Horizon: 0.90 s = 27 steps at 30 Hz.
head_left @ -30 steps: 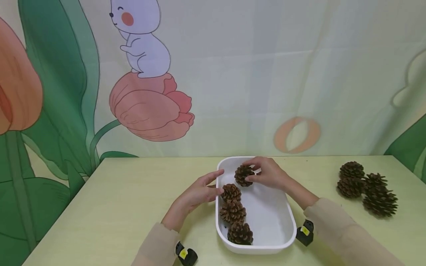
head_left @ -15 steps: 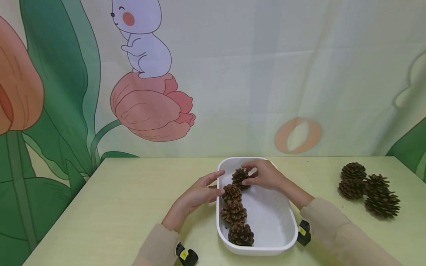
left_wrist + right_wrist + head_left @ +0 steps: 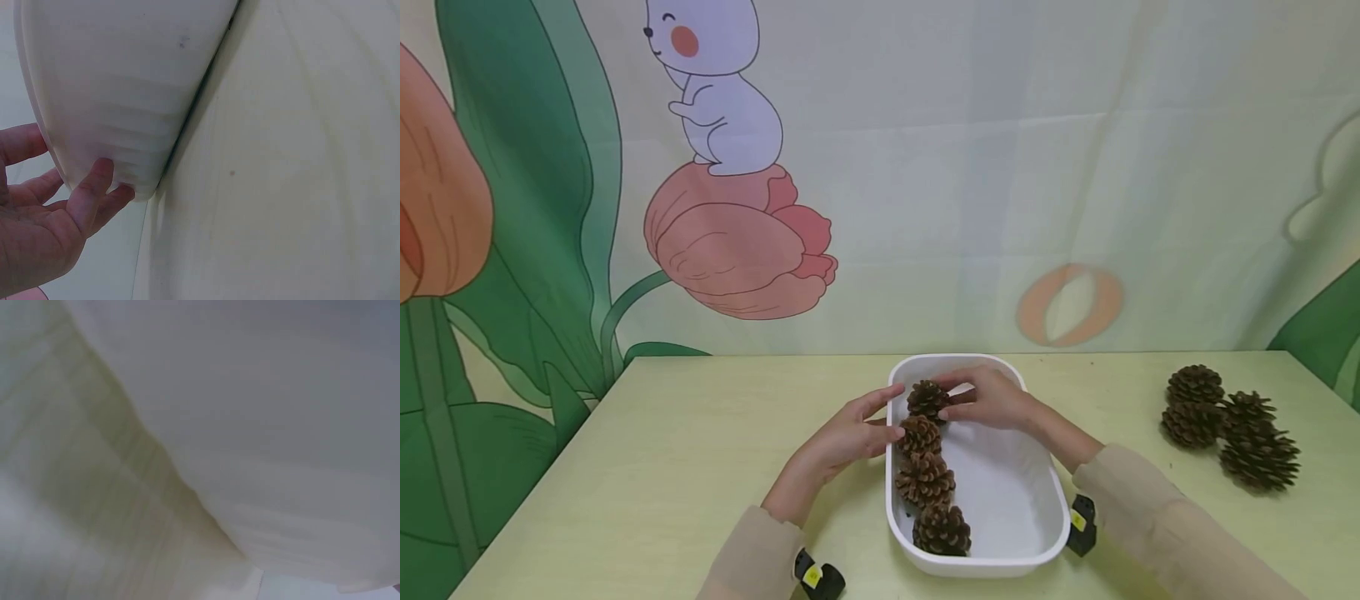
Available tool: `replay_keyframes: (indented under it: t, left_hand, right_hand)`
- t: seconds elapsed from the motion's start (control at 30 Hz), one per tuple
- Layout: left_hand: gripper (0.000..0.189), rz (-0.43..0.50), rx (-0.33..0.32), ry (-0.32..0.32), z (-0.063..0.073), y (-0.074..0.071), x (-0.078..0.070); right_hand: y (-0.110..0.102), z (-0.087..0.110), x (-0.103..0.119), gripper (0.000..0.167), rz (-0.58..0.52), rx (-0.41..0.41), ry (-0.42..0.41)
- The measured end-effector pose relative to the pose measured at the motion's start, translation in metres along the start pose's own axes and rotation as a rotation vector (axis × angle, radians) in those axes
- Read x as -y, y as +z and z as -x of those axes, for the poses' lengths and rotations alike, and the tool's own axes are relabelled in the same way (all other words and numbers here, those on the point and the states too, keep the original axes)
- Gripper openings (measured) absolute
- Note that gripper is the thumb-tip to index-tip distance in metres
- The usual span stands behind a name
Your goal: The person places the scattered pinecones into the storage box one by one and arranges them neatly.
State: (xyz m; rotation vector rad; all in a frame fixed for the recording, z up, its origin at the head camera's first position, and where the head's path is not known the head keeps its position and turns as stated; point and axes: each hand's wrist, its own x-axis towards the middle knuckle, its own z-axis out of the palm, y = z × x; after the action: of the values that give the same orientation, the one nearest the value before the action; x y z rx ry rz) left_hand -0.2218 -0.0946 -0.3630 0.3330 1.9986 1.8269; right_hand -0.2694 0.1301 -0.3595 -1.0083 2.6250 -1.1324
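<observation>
A white plastic tray (image 3: 1000, 483) stands on the table with a column of brown pine cones along its left side. My right hand (image 3: 988, 398) pinches the farthest pine cone (image 3: 927, 400) between thumb and fingers, beside the far end of the column. Below it lie a small pine cone (image 3: 921, 436), another pine cone (image 3: 925, 477) and a darker pine cone (image 3: 942, 530). My left hand (image 3: 848, 431) holds the tray's left wall, some fingertips over the rim and others against the outside (image 3: 119, 125). The right wrist view has mostly the tray's blurred outer wall (image 3: 281, 456).
Several more pine cones (image 3: 1258, 457) sit in a cluster on the right side of the pale yellow table (image 3: 700, 467). Behind the table hangs a printed backdrop (image 3: 910, 208) with flowers and a white animal.
My right hand has moved the pine cone left, across the tray's far end, toward the column and the left wall. My left hand has stayed on the tray.
</observation>
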Motion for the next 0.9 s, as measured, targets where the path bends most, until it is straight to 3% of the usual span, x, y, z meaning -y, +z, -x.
replay_keyframes:
  t: [0.2,0.37,0.6,0.9]
  left_hand:
    - [0.059,-0.007,-0.006,-0.007,-0.001,0.0,0.001]
    - [0.059,-0.004,-0.004,-0.001,0.0,0.0,0.001]
    - [0.059,-0.002,-0.002,0.0,0.0,0.001,0.0]
    - [0.059,-0.005,-0.001,0.009,0.0,0.002,0.0]
  right_hand:
    - [0.001,-0.001,-0.001,0.049,-0.161,0.133,-0.037]
    - [0.001,0.0,-0.001,0.053,-0.178,0.173,-0.046]
    - [-0.011,0.006,0.006,0.051,-0.138,0.105,-0.019]
    - [-0.034,0.029,0.01,0.053,-0.21,0.021,0.039]
